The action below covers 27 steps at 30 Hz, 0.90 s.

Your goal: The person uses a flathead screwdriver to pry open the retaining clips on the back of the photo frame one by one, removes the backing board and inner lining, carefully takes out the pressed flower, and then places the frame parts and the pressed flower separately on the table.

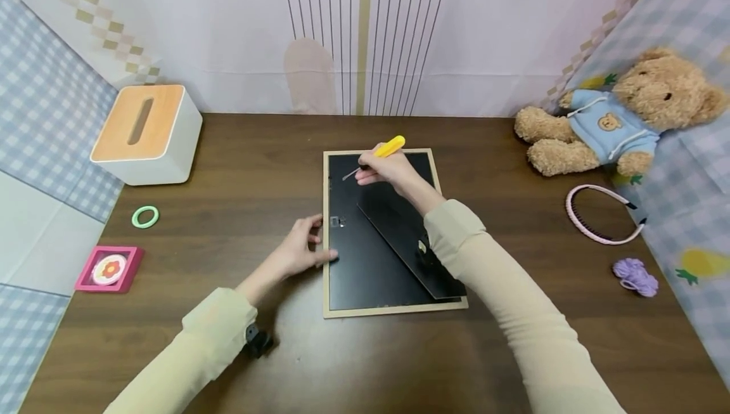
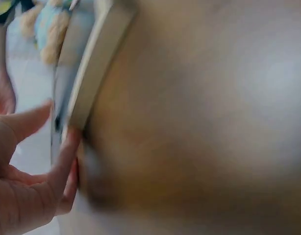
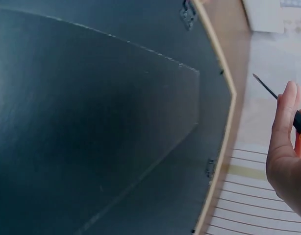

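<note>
A picture frame (image 1: pixel 365 274) lies face down on the table, its black backing and light wooden rim (image 3: pixel 228 93) showing. A black easel stand (image 1: pixel 399 246) crosses the backing at a slant. My right hand (image 1: pixel 384 167) holds a screwdriver (image 1: pixel 391 146) by its yellow handle, the thin shaft pointing left over the upper part of the backing. In the right wrist view the screwdriver's tip is apart from the frame. At the frame's left side my left hand (image 1: pixel 299 246) touches the rim with its fingers; the thumb reaches over the edge. Small metal fittings (image 3: pixel 188 14) sit along the backing's border.
To the left are a white tissue box (image 1: pixel 156 170) with a wooden lid, a green ring (image 1: pixel 145 217) and a pink square box (image 1: pixel 132 269). A teddy bear (image 1: pixel 613 122), a headband (image 1: pixel 587 231) and a purple scrunchie (image 1: pixel 635 276) lie at the right.
</note>
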### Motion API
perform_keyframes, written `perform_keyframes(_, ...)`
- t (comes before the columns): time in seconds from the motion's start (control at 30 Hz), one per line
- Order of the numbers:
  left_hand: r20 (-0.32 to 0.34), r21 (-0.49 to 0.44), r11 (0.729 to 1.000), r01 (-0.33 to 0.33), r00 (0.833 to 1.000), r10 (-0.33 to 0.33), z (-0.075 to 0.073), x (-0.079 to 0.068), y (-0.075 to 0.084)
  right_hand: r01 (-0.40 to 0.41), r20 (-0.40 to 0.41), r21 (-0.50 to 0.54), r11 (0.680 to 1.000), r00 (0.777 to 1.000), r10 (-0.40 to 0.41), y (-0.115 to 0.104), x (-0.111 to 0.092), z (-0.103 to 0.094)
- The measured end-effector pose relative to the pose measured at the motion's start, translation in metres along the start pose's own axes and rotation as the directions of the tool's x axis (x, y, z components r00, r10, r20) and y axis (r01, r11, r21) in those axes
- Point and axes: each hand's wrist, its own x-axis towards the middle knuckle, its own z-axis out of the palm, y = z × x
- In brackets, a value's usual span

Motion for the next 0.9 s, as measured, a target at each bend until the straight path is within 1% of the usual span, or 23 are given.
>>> perform_keyframes(0.07,-0.013,0.012,1.0,0.012,1.0,-0.012,-0.011,0.018,0.0,-0.011,-0.004,0.01,1.0,1.0,0.011,0.003,0.007,0.003)
perform_keyframes(0.2,-0.072,0.053,0.999,-0.011,0.997,0.015,-0.03,0.059,-0.002,-0.026,-0.006,0.02,0.999,1.0,0.026,0.008,0.022,0.012)
perform_keyframes(0.27,-0.083,0.059,0.998,-0.024,0.996,0.029,-0.035,0.074,-0.004,-0.046,0.004,0.025,0.999,0.999,0.046,0.013,0.028,0.015)
perform_keyframes(0.33,-0.082,0.05,0.998,-0.03,0.996,0.034,-0.038,0.083,-0.006,-0.07,0.003,0.034,0.997,0.998,0.07,0.019,0.032,0.017)
perform_keyframes(0.43,-0.064,0.014,0.999,-0.047,0.997,0.048,-0.037,0.088,-0.006,-0.084,-0.022,0.041,0.996,0.996,0.085,0.027,0.035,0.017)
perform_keyframes(0.5,-0.058,-0.003,0.999,-0.051,0.997,0.051,-0.035,0.087,-0.006,-0.072,-0.042,0.029,0.997,0.996,0.073,0.031,0.036,0.015)
perform_keyframes(0.57,-0.056,-0.02,0.998,-0.053,0.997,0.052,-0.034,0.086,-0.006,-0.055,-0.036,0.008,0.998,0.998,0.056,0.034,0.037,0.015)
perform_keyframes(0.63,-0.059,-0.027,0.998,-0.052,0.997,0.05,-0.033,0.085,-0.005,-0.044,-0.01,-0.01,0.999,0.999,0.044,0.035,0.039,0.017)
perform_keyframes(0.73,-0.067,-0.028,0.998,-0.048,0.997,0.046,-0.034,0.087,-0.005,-0.043,0.026,-0.003,0.999,0.999,0.043,0.035,0.043,0.02)
perform_keyframes(0.9,-0.066,-0.03,0.999,-0.029,0.997,0.027,-0.035,0.087,-0.005,-0.081,0.002,0.028,0.996,0.997,0.081,0.033,0.047,0.022)
